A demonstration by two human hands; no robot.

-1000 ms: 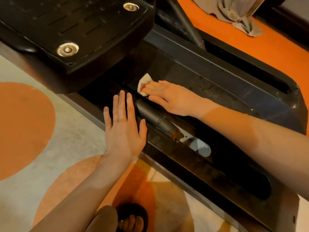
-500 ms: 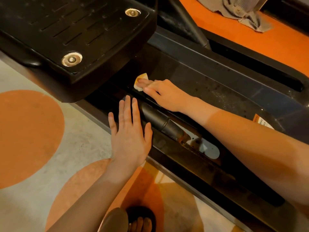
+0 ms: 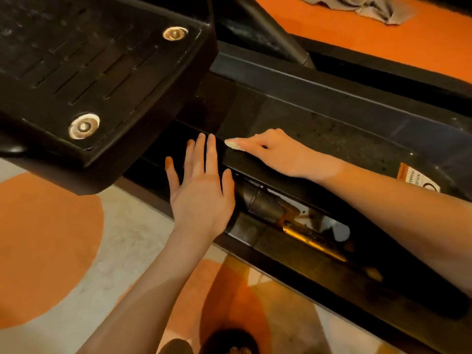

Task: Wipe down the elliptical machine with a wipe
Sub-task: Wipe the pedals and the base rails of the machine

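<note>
We see the black elliptical machine [image 3: 319, 118] from above, low on the floor. Our right hand [image 3: 278, 154] lies on the long black rail of the machine. Its fingers curl down over a small pale wipe [image 3: 233, 144], pressing it on the rail. Only a little bit of the wipe sticks out past the fingertips, so we cannot see most of it. Our left hand [image 3: 201, 192] is flat and spread wide, fingers straight, holding nothing. It rests on the near edge of the machine, just beside the right hand, and the tips of its long fingers come near the wipe without touching it. Above and to the left is the big black foot pedal [image 3: 97, 72], with slots in it and two round shiny bolts [image 3: 83, 125]. Under the right arm there is a long gap in the rail, and in it we see a dark round tube [image 3: 265, 206]. A small label [image 3: 416, 178] is stuck on the machine near the right arm. The floor [image 3: 51, 238] is pale with big orange shapes. A gray cloth [image 3: 367, 7] lies on the orange floor far behind the machine. Our toes [image 3: 240, 350] show at the bottom.
</note>
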